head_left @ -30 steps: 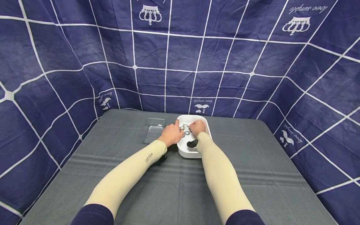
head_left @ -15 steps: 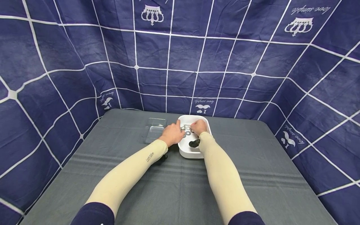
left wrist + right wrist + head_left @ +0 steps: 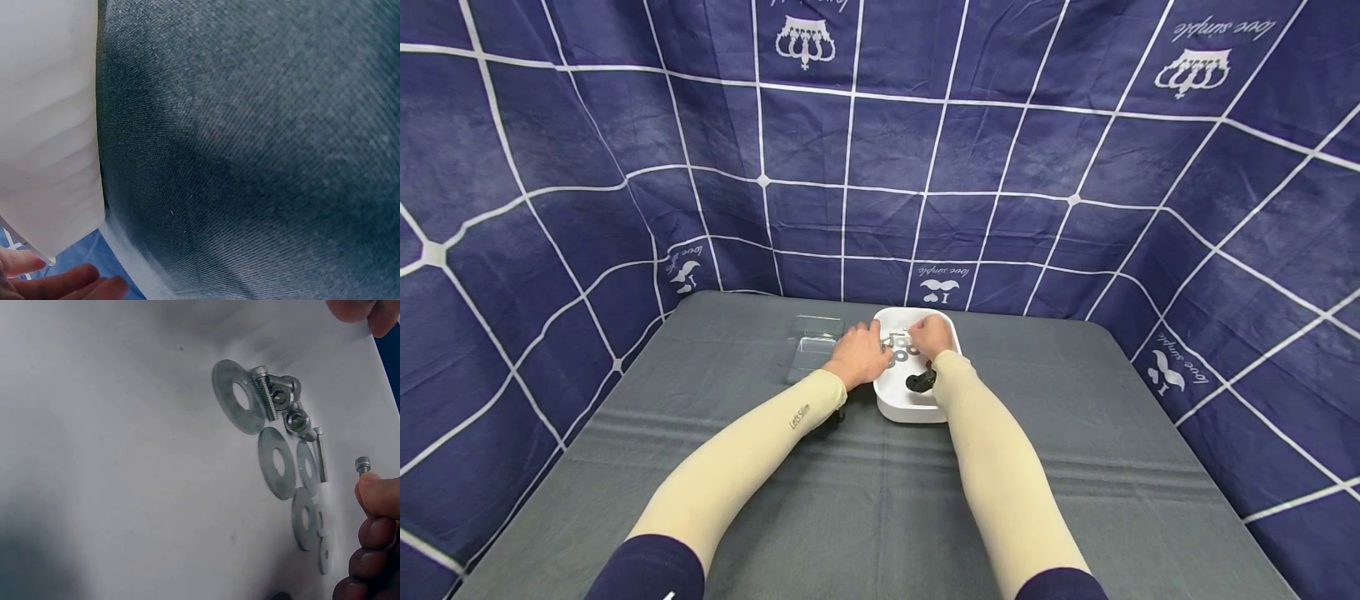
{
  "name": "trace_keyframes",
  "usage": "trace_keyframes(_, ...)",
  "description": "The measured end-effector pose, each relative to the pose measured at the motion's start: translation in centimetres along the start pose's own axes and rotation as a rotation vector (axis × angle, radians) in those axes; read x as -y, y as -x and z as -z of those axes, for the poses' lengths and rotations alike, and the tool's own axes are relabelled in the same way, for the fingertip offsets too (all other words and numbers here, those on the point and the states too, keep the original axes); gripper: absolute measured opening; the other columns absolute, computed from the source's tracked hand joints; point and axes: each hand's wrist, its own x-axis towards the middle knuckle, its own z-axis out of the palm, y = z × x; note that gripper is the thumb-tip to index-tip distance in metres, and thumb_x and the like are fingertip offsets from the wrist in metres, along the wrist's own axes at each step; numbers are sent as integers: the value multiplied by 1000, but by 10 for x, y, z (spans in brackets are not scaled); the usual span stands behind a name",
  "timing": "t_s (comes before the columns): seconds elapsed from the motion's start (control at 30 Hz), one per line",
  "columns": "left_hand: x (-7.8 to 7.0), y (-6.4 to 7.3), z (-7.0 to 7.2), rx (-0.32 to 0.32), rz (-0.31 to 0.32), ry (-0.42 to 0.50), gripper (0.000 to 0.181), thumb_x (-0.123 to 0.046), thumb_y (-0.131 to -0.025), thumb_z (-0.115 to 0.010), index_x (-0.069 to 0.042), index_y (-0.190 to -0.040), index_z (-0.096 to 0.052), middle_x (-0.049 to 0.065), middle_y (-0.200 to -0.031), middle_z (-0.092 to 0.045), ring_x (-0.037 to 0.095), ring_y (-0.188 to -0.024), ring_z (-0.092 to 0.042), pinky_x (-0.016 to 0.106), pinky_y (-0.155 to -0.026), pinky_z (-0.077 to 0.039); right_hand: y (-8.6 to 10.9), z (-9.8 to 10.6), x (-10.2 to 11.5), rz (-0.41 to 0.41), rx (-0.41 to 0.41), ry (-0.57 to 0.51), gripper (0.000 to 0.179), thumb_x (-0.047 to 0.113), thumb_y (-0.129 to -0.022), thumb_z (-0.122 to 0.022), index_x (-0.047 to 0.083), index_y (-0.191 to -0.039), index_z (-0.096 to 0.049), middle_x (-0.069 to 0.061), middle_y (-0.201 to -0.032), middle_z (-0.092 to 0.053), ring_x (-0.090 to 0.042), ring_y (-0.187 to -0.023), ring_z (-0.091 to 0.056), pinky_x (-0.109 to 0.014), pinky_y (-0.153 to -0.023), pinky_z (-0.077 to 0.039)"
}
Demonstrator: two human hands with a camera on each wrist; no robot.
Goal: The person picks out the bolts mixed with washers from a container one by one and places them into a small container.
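A white tray (image 3: 910, 414) stands at the far middle of the table. My left hand (image 3: 861, 354) holds its left rim, thumb over the inside; in the left wrist view, loosely bent fingers (image 3: 81, 278) lie beside the outer wall. Over the tray's right part, my right hand (image 3: 932, 335) pinches a small socket-head screw (image 3: 362, 464) between thumb and curled fingers, its head sticking up. On the tray floor lie several flat washers (image 3: 277, 464) of different sizes. More socket-head screws (image 3: 265, 394) are heaped beside and partly on the largest washer.
Left of the tray lies a clear plastic box (image 3: 814, 354), its lid part raised toward the back. A black device (image 3: 920, 382) shows at the right wrist, over the tray. Grey cloth covers the table (image 3: 880, 500); a blue checked curtain (image 3: 880, 217) hangs behind it.
My right hand has drawn slightly right and back, away from the heap of screws, leaving more of the washers visible. My left hand stays at the tray's rim.
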Motion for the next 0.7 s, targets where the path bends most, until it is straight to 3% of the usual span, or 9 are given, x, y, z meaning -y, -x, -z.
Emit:
trace_keyframes(0.27,2,-1,3,-33,-37,-32,55,-38,-94,-57,4,-129,-52,25,-116,-58,41,-112,-56,50,-94,-52,-5,10,7,64,-1,-13,19,18,-91,-65,4,-91,-79,-12,-94,-75,-27,-91,-65,-37,-85,-49)
trace_keyframes(0.5,2,-1,6,-49,-65,-53,52,-39,-95,-57,3,-125,-54,23,-115,-58,38,-112,-54,50,-92,-53,-4,19,17,77,12,2,20,20,-93,-66,4,-91,-78,-10,-96,-75,-25,-91,-61,-36,-84,-47)
trace_keyframes(0.7,5,-2,12,-61,-83,-55,52,-39,-96,-56,3,-126,-55,23,-118,-57,39,-115,-52,50,-96,-51,-4,25,27,161,7,4,19,16,-94,-66,1,-91,-78,-12,-92,-76,-27,-88,-62,-38,-90,-47)
